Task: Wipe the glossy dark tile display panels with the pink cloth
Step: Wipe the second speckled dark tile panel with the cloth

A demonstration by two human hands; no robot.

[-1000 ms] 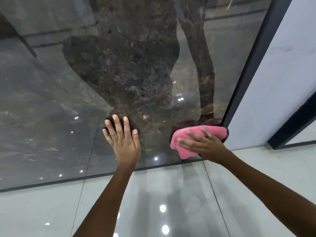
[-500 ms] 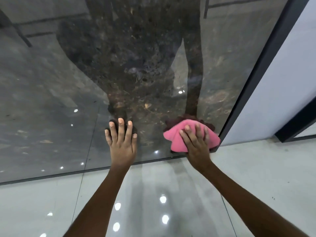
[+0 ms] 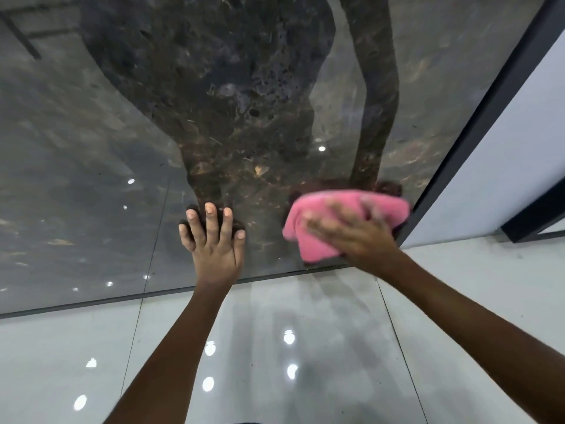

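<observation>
A glossy dark marbled tile panel [image 3: 91, 154] stands upright before me and mirrors my body and arms. My right hand [image 3: 357, 237] presses the pink cloth [image 3: 318, 228] flat against the panel's lower right corner, close to the black frame edge; the hand looks blurred. My left hand [image 3: 214, 240] lies flat on the panel with its fingers spread, a hand's width to the left of the cloth, and holds nothing.
A black frame strip [image 3: 489, 102] borders the panel on the right, with a white wall [image 3: 519, 166] beyond it. Another dark-framed panel [image 3: 538, 221] sits at the far right. A glossy light grey floor [image 3: 305, 347] meets the panel's bottom edge.
My right hand has swept the cloth left, then back right toward the frame edge in the lower corner. My left hand has stayed flat on the panel.
</observation>
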